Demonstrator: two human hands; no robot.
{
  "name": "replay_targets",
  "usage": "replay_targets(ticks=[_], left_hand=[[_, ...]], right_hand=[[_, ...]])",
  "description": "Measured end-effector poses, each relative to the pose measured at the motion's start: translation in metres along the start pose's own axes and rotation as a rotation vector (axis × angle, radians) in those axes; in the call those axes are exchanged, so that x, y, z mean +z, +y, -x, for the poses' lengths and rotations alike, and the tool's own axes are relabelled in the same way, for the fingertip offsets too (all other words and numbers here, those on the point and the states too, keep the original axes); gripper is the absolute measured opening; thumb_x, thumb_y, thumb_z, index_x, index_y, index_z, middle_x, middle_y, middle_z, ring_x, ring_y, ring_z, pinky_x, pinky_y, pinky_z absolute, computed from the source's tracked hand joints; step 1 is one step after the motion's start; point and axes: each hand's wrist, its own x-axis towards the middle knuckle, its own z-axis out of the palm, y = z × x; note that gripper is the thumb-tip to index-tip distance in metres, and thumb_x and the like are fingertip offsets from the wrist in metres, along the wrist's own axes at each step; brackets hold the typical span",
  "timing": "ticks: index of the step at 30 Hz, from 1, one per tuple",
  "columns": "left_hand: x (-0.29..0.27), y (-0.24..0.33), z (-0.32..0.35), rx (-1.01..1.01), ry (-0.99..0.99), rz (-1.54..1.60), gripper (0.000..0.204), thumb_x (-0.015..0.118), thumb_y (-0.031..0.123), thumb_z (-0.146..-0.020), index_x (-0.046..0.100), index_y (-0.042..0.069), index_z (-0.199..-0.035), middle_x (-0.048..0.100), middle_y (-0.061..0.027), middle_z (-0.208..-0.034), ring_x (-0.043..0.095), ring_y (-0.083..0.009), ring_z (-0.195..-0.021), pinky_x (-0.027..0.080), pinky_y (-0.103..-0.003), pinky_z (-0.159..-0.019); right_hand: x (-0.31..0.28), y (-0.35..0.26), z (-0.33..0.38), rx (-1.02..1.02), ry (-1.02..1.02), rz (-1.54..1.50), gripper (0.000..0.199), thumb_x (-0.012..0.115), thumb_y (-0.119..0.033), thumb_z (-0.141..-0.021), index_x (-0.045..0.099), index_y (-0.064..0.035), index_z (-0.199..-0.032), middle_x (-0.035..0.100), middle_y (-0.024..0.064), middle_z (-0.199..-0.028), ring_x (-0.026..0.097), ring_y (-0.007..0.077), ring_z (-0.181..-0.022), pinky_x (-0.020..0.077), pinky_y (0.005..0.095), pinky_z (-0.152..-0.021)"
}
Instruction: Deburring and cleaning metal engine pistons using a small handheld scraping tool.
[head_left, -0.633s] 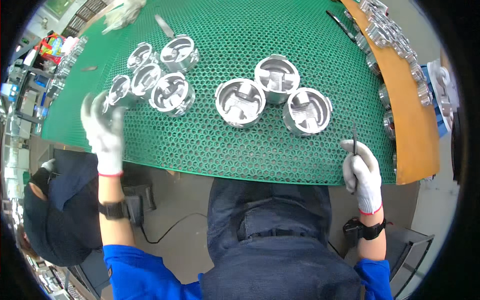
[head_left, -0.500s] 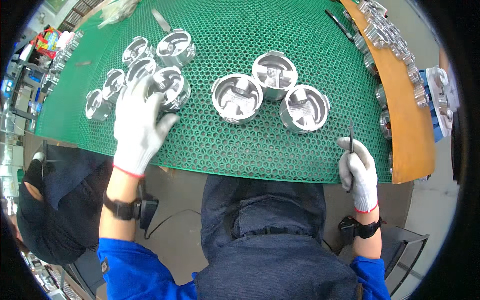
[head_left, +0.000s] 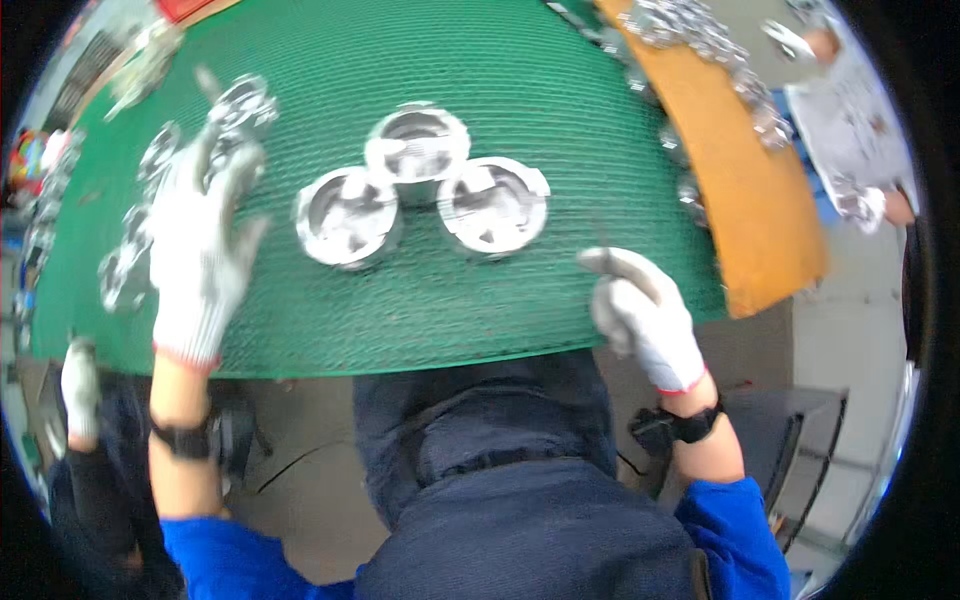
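- At far left, one white-gloved hand of a co-worker [head_left: 80, 390] shows beside the near edge of the green mat [head_left: 480, 310].
- On the mat's left side stands a group of silvery pistons [head_left: 243, 100]; I count at least five, blurred and partly covered by my glove. The clearest one has its hollow end up.
- My left hand [head_left: 198, 255] reaches over that group, fingers spread wide and thumb well apart; I cannot tell whether it touches a piston.
- At centre, three pistons [head_left: 350, 217] sit close together in a triangle, one farther off and two nearer me. All three point their hollow ends upward, long axes upright.
- My right hand [head_left: 645, 315], over the mat's near edge on the right, pinches one thin dark tool [head_left: 603, 240]; its long axis runs away from me, the blurred tip toward the far side.
- One orange board [head_left: 765, 240] lines the right side, with pistons on top [head_left: 685, 30] and along its left edge, too blurred to count.
- At far right, two white-gloved hands of others [head_left: 870, 208] appear beyond the board.
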Motion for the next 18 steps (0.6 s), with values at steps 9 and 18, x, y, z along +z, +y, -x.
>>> replay_targets(ticks=[9, 18], left_hand=[[-0.039, 0.066, 0.034, 0.190, -0.203, 0.228, 0.032, 0.076, 0.012, -0.066, 0.064, 0.006, -0.094, 0.058, -0.0165, -0.135, 0.050, -0.0430, -0.130, 0.038, -0.056, -0.112], [-0.023, 0.093, 0.105, -0.275, -0.075, 0.785, 0.043, 0.084, 0.033, -0.073, 0.070, 0.008, -0.105, 0.056, -0.0263, -0.133, 0.056, -0.0458, -0.121, 0.045, -0.049, -0.106]], right_hand=[[0.007, -0.011, -0.009, 0.028, -0.029, -0.067, 0.048, 0.053, -0.030, -0.100, 0.050, -0.0050, -0.142, 0.062, 0.0013, -0.081, 0.046, 0.0051, -0.058, 0.0400, 0.0204, -0.053], [0.030, -0.018, -0.012, -0.576, -0.267, 0.919, 0.034, 0.062, -0.018, -0.092, 0.069, -0.0197, -0.125, 0.066, 0.0101, -0.080, 0.067, 0.0273, -0.067, 0.0541, 0.0384, -0.061]])
